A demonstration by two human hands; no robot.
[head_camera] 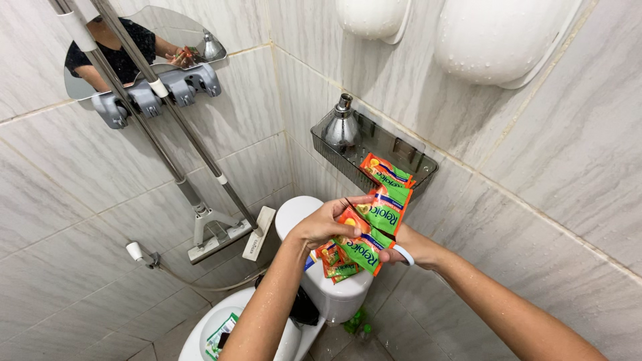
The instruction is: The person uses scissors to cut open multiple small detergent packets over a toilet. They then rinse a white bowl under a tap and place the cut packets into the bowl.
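My left hand (326, 224) pinches a strip of shiny green and orange packets (372, 227), fingers shut tight on the top of one. My right hand (408, 249) holds the same strip from behind, and it also grips something with a white and blue handle (403, 255); I cannot tell what that thing is. The packets are flat, crinkly and joined in a row. The strip runs up into a dark wire shelf (414, 160) on the wall. A shiny metal cone-shaped thing (341, 124) stands in that shelf. Below my hands is the smooth white toilet tank (334, 294). Two long mop poles (180, 134) lean in a gray wall clip (160, 93). The wall tiles are pale, glossy and wet.
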